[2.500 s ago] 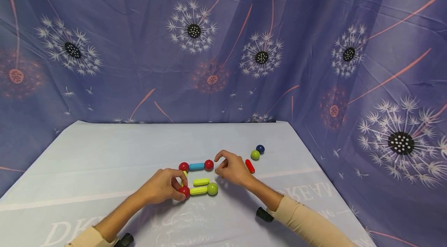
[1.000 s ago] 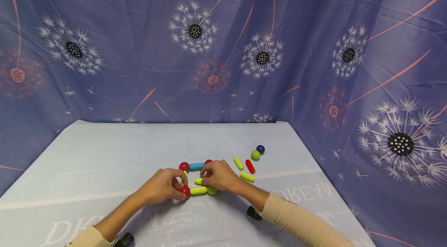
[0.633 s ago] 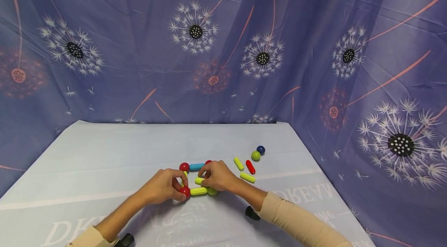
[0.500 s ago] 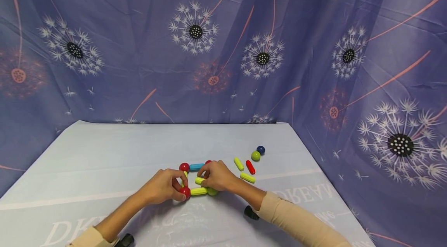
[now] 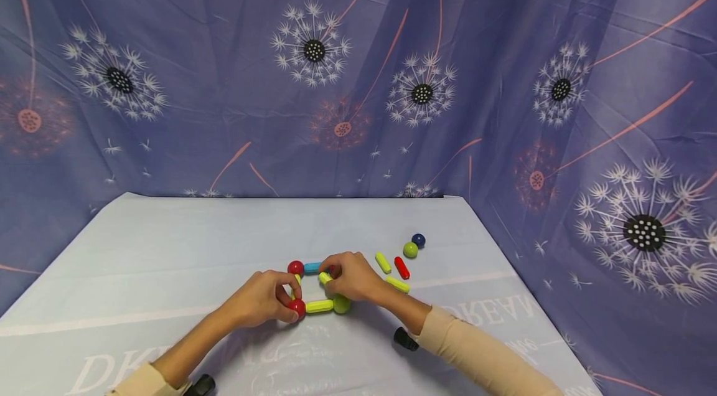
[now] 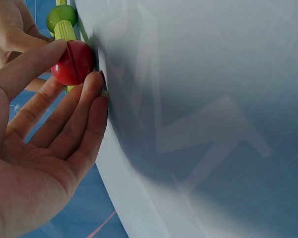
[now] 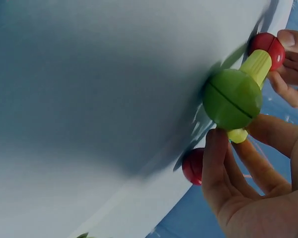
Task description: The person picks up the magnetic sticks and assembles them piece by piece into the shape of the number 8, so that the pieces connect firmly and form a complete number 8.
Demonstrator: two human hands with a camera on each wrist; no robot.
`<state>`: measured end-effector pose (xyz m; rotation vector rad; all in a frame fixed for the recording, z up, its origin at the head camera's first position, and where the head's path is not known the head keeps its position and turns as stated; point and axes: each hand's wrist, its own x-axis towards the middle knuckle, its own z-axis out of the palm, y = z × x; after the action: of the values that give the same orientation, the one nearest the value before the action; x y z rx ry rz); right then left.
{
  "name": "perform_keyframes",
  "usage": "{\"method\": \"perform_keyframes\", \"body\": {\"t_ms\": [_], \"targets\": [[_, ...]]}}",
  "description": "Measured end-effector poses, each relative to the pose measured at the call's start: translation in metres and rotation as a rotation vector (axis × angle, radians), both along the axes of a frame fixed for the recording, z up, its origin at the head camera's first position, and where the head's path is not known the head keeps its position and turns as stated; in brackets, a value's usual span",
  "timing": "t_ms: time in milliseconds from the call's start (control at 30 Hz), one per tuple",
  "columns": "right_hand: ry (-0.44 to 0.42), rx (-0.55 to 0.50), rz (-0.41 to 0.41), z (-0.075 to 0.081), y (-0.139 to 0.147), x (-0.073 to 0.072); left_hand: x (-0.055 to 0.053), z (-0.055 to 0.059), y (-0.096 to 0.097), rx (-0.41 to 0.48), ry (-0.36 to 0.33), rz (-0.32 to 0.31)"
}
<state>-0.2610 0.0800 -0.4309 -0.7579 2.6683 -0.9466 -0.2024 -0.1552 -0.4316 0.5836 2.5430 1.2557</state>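
Observation:
Toy balls and rods form a four-sided outline on the table. My left hand (image 5: 266, 299) pinches the near-left red ball (image 6: 73, 63) between thumb and fingers. From it a yellow-green rod (image 5: 319, 306) runs to a green ball (image 7: 232, 99). A second red ball (image 5: 295, 268) and a blue rod (image 5: 312, 268) make the far side. My right hand (image 5: 355, 278) pinches a loose yellow-green rod (image 5: 324, 278) at the outline's right side, and its fingers cover most of the rod. The far-right red ball (image 7: 192, 166) is mostly hidden by that hand in the head view.
Right of the outline lie two yellow-green rods, one farther off (image 5: 383, 263) and one nearer (image 5: 398, 284), with a red rod (image 5: 401, 268). Behind them sit a green ball (image 5: 411, 249) and a dark blue ball (image 5: 418, 240). A patterned curtain (image 5: 224, 72) hangs behind the table.
My right hand has moved left from beside the outline and taken hold of the yellow-green rod lying inside it. That rod is now turned and shifted away from me. The left hand stays put.

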Motion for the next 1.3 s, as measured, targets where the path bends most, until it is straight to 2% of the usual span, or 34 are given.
{"method": "perform_keyframes", "body": {"t_ms": [433, 833, 1300], "targets": [[-0.013, -0.061, -0.081, 0.0, 0.012, 0.0, 0.0, -0.001, 0.001, -0.014, -0.005, 0.007], [0.0, -0.076, -0.086, 0.0, 0.014, 0.003, 0.0, -0.001, 0.001, -0.018, -0.01, 0.011], [-0.052, -0.072, -0.112, -0.005, 0.019, 0.002, 0.0, 0.0, 0.003, -0.022, -0.001, 0.002]]}}
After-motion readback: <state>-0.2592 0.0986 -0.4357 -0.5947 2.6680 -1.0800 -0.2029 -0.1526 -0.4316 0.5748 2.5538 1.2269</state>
